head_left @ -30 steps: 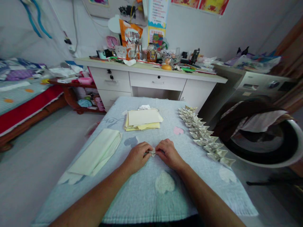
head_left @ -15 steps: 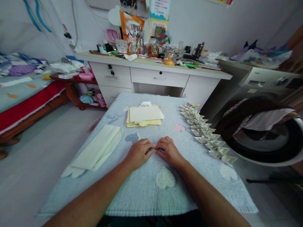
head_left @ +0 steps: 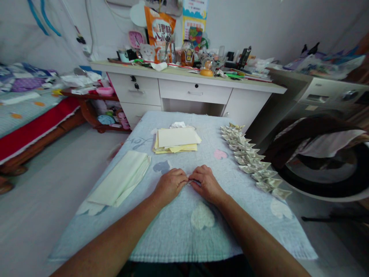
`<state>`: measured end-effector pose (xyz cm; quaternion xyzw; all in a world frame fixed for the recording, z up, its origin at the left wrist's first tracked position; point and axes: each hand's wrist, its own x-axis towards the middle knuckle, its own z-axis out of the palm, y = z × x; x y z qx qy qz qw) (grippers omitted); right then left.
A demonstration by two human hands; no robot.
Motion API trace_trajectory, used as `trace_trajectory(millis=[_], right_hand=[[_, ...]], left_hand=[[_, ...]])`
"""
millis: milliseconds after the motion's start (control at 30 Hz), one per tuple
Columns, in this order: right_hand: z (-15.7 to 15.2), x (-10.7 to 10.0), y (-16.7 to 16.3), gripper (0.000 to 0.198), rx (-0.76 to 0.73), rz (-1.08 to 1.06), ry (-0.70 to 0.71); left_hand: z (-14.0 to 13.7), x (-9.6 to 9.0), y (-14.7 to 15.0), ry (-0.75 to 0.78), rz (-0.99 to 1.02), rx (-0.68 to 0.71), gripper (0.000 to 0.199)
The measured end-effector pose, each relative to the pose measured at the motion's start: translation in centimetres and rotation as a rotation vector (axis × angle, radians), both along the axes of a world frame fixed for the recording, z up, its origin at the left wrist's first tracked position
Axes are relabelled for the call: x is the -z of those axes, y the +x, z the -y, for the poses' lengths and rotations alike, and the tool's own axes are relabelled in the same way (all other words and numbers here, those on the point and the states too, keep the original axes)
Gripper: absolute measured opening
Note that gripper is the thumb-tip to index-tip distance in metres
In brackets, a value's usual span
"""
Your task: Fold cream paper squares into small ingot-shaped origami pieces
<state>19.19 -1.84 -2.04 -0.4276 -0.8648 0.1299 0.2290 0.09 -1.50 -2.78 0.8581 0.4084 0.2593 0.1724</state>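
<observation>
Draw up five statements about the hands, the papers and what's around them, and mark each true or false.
1. The left hand and the right hand meet at a small folded piece, mostly hidden by the fingers. True.
2. The row of folded paper shapes lies left of both hands. False: it runs along the right side of the cloth.
3. The stack of cream and yellow sheets lies beyond the hands. True.
4. The pale green paper is in the right hand. False: it lies on the cloth, left of the hands.
5. An orange bag stands on the desk. True.
</observation>
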Motion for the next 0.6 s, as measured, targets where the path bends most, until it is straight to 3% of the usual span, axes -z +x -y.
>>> trace_trajectory(millis=[300, 600], right_hand=[[-0.04, -0.06, 0.02, 0.012, -0.005, 0.016, 0.040], [0.33, -0.36, -0.25, 0.012, 0.038, 0.026, -0.016]], left_hand=[[0.20, -0.47, -0.12, -0.010, 0.010, -0.079, 0.005], [0.01, -0.58, -0.19, -0.020, -0.018, -0.048, 0.013]])
